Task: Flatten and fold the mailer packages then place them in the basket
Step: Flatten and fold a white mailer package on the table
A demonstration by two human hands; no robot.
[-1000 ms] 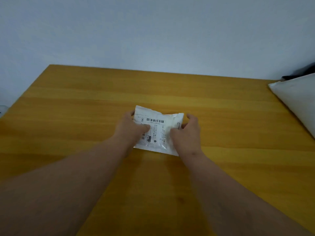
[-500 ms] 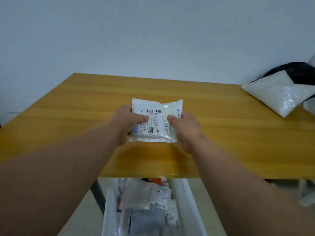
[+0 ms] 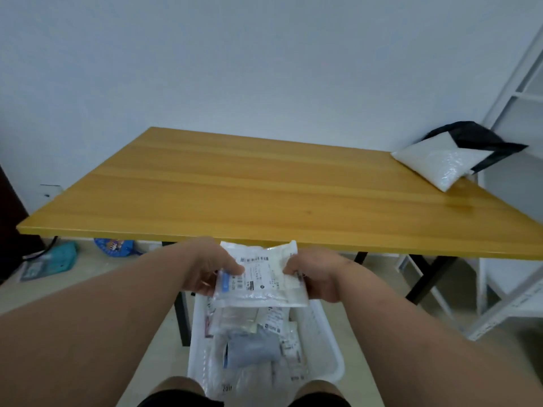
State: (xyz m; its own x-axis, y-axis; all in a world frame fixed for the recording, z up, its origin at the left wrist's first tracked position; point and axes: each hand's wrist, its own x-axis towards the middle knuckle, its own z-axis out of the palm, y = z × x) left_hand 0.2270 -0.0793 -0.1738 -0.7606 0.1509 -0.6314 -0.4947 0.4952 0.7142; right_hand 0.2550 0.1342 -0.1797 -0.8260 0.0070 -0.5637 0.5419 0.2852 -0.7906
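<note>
A folded white mailer package (image 3: 261,277) with a barcode label hangs in the air just off the table's front edge, above the far end of the white basket (image 3: 326,333). My left hand (image 3: 210,267) grips its left side, thumb on top. My right hand (image 3: 316,273) grips its right side. The basket stands on the floor between my knees and holds several folded mailers, one of them grey (image 3: 252,348).
The wooden table (image 3: 235,186) carries a white bubble mailer (image 3: 435,161) on a black bag (image 3: 476,136) at its far right corner. A white shelf frame (image 3: 517,201) stands to the right. Teal and blue items (image 3: 58,257) lie on the floor at the left.
Both hands lifted the folded mailer off the table and drew it back over the front edge, down above the basket. The view pulled back and the basket came into sight.
</note>
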